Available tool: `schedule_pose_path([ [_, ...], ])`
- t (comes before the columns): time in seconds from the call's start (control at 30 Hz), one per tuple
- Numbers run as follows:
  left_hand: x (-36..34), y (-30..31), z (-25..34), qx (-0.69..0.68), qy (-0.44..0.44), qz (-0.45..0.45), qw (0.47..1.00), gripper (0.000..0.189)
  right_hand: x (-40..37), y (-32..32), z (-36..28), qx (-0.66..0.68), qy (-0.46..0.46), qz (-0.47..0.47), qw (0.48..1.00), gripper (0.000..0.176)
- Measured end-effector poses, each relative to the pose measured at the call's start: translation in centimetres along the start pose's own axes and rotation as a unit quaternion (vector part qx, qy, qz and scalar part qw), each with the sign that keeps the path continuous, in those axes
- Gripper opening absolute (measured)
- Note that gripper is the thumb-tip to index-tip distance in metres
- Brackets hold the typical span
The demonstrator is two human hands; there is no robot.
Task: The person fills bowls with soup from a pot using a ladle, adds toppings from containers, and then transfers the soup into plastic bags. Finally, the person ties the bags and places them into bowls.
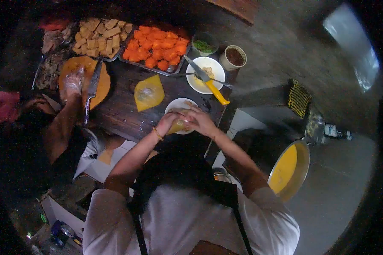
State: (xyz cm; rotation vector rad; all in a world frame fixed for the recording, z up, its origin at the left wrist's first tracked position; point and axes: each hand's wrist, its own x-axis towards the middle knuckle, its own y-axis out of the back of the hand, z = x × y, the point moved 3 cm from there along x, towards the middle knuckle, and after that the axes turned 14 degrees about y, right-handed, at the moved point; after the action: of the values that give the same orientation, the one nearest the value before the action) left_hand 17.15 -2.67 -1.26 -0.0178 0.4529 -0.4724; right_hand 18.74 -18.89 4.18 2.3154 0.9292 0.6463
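Over a white plate point(181, 103) at the table's near edge, my two hands meet around a small yellowish clear bag. Fingers of my left hand point(167, 123) are wrapped on its left side, below a thin wrist band. My right hand point(201, 122) presses on the bag from the right, its fingers bent. The bag point(179, 126) shows below and between the hands; its contents are hard to make out. Just left of the plate lies another yellow bag or wrapper point(149, 93), flat on the dark wooden table point(122, 111).
Trays of tofu pieces point(101, 37) and orange pieces point(157, 46) stand behind. A bowl point(205, 72) carries a yellow-handled tool point(217, 92). At left, a co-worker's gloved hand point(73, 82) rests on a round board point(100, 87) beside a knife point(93, 86). A pot point(303, 165) stands right.
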Motion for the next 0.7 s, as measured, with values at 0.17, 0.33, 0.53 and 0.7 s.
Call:
schedule_pose_path([
  [0.17,-1.5,-0.7,0.8,-0.36,0.206,0.019,0.91,0.022,-1.9,-1.6,-0.1,0.128,-0.137,0.145,0.971,0.016],
  [0.33,-1.4,-1.5,6.2,0.469,-0.118,0.011,0.875,0.031,-1.9,-1.6,0.2,-0.002,0.002,0.105,0.995,0.016],
  [0.53,0.4,-0.8,4.0,0.334,0.0,0.075,0.939,0.024,-2.0,-1.6,0.8,0.024,-0.086,0.063,0.994,0.016],
  [0.7,0.1,-1.0,0.6,-0.249,0.029,0.151,0.956,0.016,-2.1,-3.2,1.5,-0.101,-0.014,0.145,0.984,0.019],
])
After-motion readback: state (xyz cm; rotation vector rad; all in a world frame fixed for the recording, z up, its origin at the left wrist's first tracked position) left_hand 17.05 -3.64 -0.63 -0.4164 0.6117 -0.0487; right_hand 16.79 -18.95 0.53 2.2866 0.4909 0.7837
